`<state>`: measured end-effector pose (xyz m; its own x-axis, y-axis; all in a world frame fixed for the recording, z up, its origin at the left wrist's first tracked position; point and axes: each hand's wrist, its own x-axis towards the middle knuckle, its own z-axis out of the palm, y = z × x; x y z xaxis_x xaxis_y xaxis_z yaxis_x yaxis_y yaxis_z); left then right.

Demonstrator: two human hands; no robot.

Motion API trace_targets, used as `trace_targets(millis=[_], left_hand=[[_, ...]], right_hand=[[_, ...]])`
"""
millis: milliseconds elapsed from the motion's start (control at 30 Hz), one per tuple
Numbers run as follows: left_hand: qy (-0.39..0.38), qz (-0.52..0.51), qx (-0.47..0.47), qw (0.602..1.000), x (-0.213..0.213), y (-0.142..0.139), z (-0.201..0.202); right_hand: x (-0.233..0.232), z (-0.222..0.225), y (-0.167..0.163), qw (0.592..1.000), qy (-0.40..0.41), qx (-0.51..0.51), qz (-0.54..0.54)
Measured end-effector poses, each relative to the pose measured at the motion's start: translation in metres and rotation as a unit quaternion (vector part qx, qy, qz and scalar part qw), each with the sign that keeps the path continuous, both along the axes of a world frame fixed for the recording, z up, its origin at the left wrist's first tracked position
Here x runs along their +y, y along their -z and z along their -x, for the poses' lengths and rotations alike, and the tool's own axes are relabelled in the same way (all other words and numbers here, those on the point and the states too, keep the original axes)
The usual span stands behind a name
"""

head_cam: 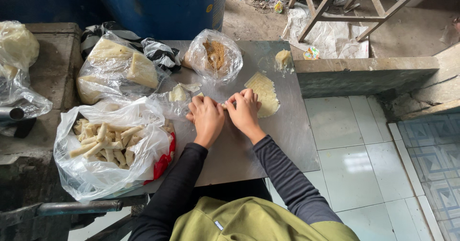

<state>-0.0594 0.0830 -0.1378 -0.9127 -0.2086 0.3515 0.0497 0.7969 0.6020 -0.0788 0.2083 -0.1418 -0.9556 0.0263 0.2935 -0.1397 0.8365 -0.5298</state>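
Both hands, left hand [207,117] and right hand [244,112], pinching wrapper [263,92] on desk [287,126]; thin sheet likely tears if pulled unevenly; filling spills.

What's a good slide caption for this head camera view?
Left hand and right hand roll a wrapper on a metal board.

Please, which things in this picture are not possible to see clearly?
Head view:
- The roll between the left hand and right hand: the fingers cover nearly all of it.
- Brown filling: the crinkled clear bag blurs it.
- Left-edge bag: cut off by the frame.
- Lower finished rolls: buried under the top ones.
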Motion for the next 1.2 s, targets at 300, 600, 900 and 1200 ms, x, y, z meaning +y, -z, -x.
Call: trace_targets(millis=[300,600,900,1200], left_hand=[[0.012,0.035,0.043,0.998,-0.007,-0.025,0.039],[0.136,0.029,0.024,0.99,-0.022,-0.029,0.019],[-0.001,0.093,0.149,0.985,-0.099,-0.116,-0.1],[-0.113,0.142,-0.105,0.978,-0.167,-0.153,-0.162]], right_hand=[[-0.021,0.03,-0.024,0.998,0.033,0.046,-0.011],[0.067,-0.006,-0.004,0.987,0.017,0.15,0.045],[0.111,-0.061,0.015,0.992,0.043,0.116,0.037],[0.115,-0.068,0.018,0.994,0.045,0.091,0.026]])
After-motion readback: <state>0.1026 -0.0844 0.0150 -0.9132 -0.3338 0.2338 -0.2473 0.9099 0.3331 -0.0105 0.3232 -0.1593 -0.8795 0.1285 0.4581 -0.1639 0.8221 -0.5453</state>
